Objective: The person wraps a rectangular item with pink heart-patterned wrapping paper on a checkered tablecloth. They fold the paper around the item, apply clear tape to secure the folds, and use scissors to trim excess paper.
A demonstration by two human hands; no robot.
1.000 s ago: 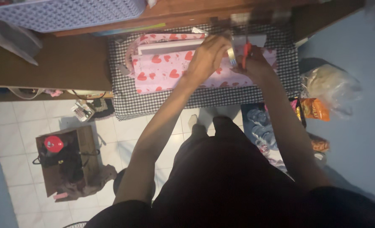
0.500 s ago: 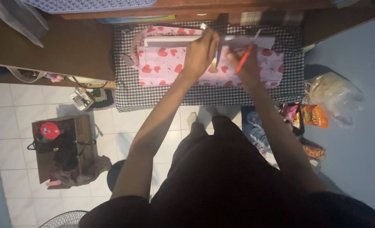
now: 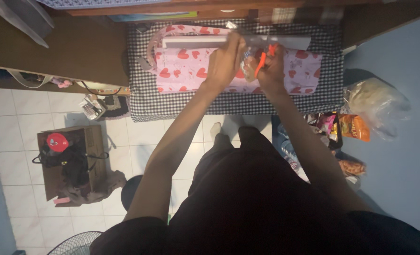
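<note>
Overhead, the left hand (image 3: 225, 59) is closed on a clear strip of tape (image 3: 248, 59), stretched toward the right hand (image 3: 271, 68), whose fingers grip orange-handled scissors (image 3: 262, 61) over the pink heart-print wrapping paper (image 3: 186, 71) near the desk's far edge. Judging by that tension, the tape may twist and stick to itself. Both arms reach forward, wrists close together.

— What are the hands doing?
— The left hand (image 3: 225, 60) is pinching a clear strip above the pink heart-print paper (image 3: 184, 71); the right hand (image 3: 270, 70) is gripping orange-handled scissors (image 3: 262, 60).
— And underneath?
— A checked cloth (image 3: 186, 104) is lying under the paper.
</note>
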